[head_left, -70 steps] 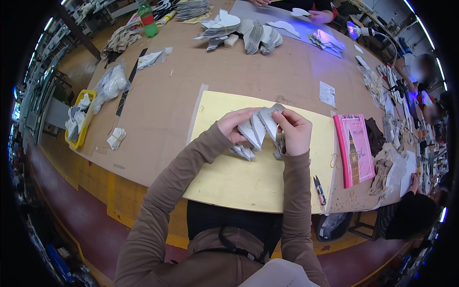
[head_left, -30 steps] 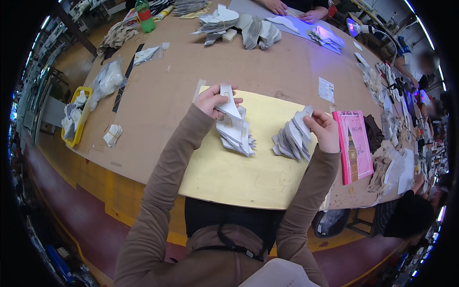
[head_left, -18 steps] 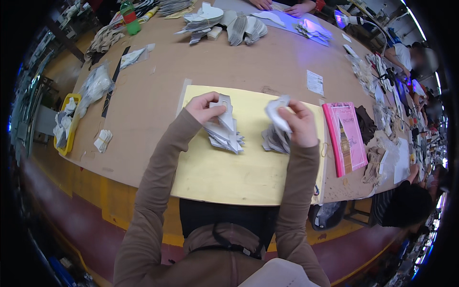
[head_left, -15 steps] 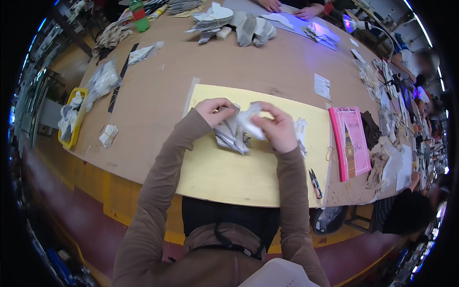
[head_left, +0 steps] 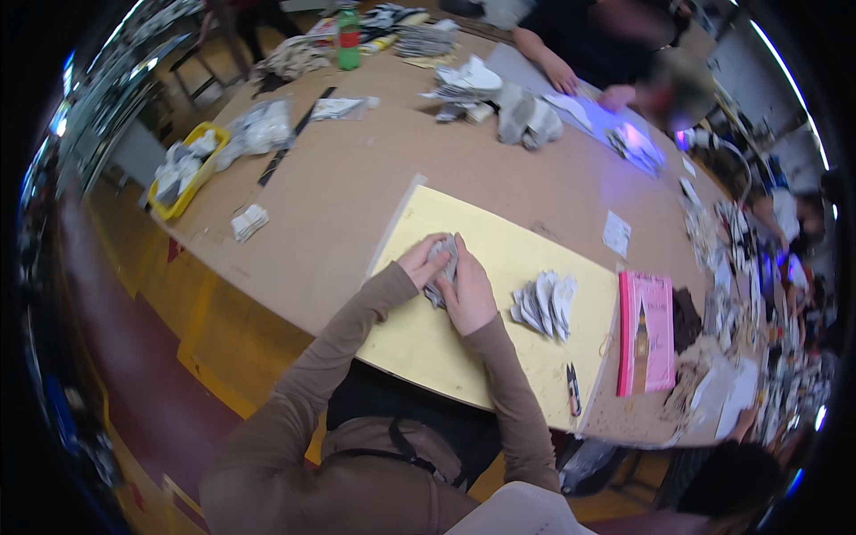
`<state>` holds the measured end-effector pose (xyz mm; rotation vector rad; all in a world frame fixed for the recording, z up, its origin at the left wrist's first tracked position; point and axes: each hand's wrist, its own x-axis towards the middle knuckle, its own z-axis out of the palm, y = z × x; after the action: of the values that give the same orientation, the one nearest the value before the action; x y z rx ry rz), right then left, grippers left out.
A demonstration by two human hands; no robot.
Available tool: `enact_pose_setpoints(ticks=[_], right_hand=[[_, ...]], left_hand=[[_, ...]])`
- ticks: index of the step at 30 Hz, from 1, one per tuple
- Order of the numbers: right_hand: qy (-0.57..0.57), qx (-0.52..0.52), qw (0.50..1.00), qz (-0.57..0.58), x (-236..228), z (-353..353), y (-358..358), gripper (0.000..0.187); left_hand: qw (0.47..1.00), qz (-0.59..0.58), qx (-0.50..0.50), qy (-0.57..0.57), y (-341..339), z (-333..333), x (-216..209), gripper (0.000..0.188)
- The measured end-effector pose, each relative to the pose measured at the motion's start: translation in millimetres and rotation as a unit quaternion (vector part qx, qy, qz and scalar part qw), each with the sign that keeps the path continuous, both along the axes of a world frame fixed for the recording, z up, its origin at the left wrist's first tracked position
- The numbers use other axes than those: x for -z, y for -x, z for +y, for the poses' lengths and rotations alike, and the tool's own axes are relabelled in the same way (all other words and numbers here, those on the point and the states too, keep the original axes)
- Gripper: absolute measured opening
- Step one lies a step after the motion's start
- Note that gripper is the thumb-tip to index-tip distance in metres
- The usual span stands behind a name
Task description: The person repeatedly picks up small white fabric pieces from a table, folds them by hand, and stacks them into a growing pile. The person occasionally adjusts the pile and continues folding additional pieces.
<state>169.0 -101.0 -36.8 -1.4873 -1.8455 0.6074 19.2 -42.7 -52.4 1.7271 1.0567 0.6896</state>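
Both of my hands are closed around a grey bundle of cut fabric pieces (head_left: 443, 270) above the yellow board (head_left: 419, 339). My left hand (head_left: 423, 259) grips its left side, and my right hand (head_left: 471, 287) presses along the right side with the fingers pointing up. Much of the bundle is hidden by the fingers. To the right of my right hand, a fanned pile of grey and white fabric pieces (head_left: 545, 305) rests on the board. Small thread snips (head_left: 572, 390) lie near the board's right front corner.
A pink book (head_left: 648, 334) lies right of the board. Far left stand a yellow basket (head_left: 185, 207) of white pieces and a small white stack (head_left: 250, 223). Fabric stacks (head_left: 528, 118) and a green bottle (head_left: 349, 40) are at the back, where another person's hands (head_left: 562, 76) rest.
My right hand held a white piece apart from the bundle; now both hands clasp the bundle together. The view has turned, and the fanned pile on the right shows fully.
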Motion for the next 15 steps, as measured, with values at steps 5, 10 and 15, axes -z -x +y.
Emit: enact_pose_setpoints(ticks=[5, 10, 15], right_hand=[[-0.030, -0.092, 0.994, 0.044, -9, -10, 10, 0.069], [-0.108, -0.160, 0.981, -0.017, -20, -16, 14, 0.071], [-0.124, -0.142, 0.982, -0.014, -15, -38, 23, 0.073]], left_hand=[[0.976, -0.197, -0.030, 0.084, 20, -40, 7, 0.049], [0.950, -0.305, 0.026, 0.068, 40, -55, 20, 0.076], [0.989, -0.129, 0.040, -0.055, 42, -63, 43, 0.081]])
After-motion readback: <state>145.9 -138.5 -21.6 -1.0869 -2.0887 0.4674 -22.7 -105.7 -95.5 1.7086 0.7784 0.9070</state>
